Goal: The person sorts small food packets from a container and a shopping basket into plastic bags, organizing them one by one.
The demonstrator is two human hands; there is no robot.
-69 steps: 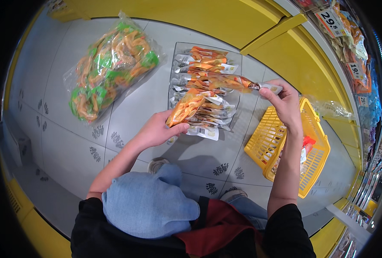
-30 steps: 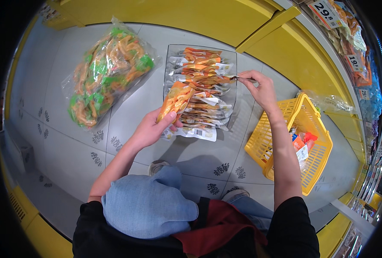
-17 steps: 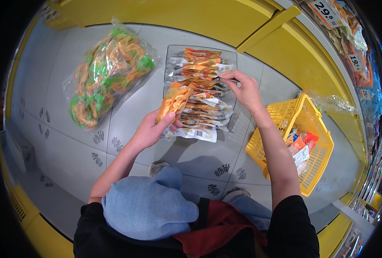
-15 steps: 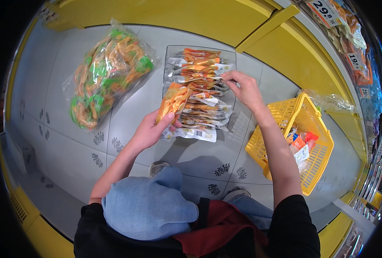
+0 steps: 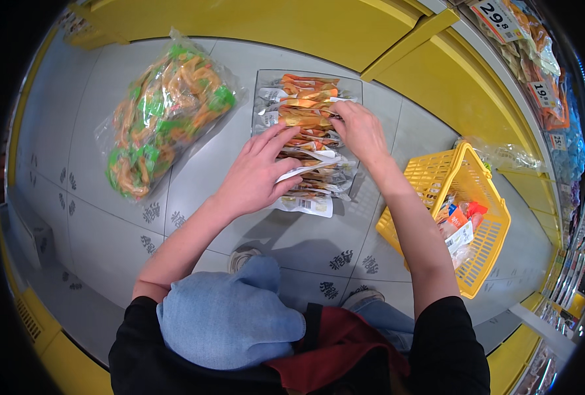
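Crouched over a grey tiled floor (image 5: 194, 197), a person presses the left hand (image 5: 256, 174), fingers spread flat and gripping nothing, on a stack of orange-and-white snack packets (image 5: 309, 155) lying in a clear wrapper near the floor's far edge, against a yellow shelf base (image 5: 292, 26). Meanwhile the right hand (image 5: 358, 131) curls over the stack's far right side, fingertips on the top packets; a bag of green-and-orange packets (image 5: 164, 115) lies well left, a yellow basket (image 5: 463, 217) to the right.

The left hand (image 5: 256, 174) and right hand (image 5: 358, 131) cover the middle packets of the snack pile (image 5: 305, 141); the right hand's fingers are hidden underneath.
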